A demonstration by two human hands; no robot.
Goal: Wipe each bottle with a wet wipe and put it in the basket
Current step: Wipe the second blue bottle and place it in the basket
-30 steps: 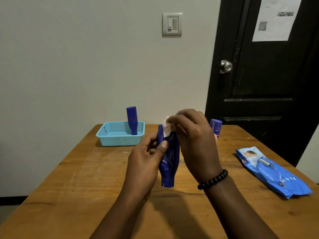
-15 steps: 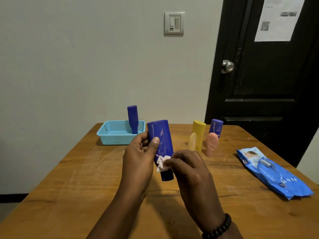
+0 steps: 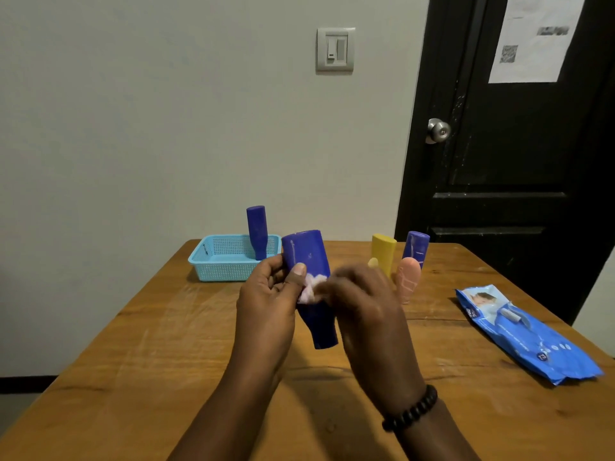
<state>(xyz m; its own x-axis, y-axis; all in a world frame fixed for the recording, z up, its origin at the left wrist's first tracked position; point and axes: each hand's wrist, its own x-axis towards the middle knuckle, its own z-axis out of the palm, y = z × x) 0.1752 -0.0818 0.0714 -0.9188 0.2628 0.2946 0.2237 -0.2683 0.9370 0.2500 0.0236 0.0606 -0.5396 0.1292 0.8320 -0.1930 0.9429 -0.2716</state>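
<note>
Held blue bottle (image 3: 307,287) up over table (image 3: 166,344) centre, cap end down, wide base up, tilted a bit w/ base leaning left. Left hand (image 3: 266,311) wrapped round bottle's left side, thumb across front, fingers curled behind. White wet wipe (image 3: 311,289) bunched against bottle's mid front, just right of left thumb. Right hand (image 3: 362,314) pinched closed on wipe, pressing it to bottle; motion-blurred, so exact finger placement unclear. Black bead bracelet (image 3: 411,409) on right wrist. Light blue basket (image 3: 233,257) at far left of table near wall, one dark blue bottle (image 3: 257,232) standing inside it, cap down, near its right end. Behind right hand, far centre of table: yellow bottle (image 3: 384,252), purple-blue bottle (image 3: 416,247), peach bottle (image 3: 407,281) and small pale yellow bottle (image 3: 372,263) grouped close together, partly hidden by hand. Blue wipes pack (image 3: 525,334) lying flat at table's right edge, well apart from bottles. Wall switch (image 3: 335,49) above; black door (image 3: 506,144) w/ knob (image 3: 438,130) at right.
</note>
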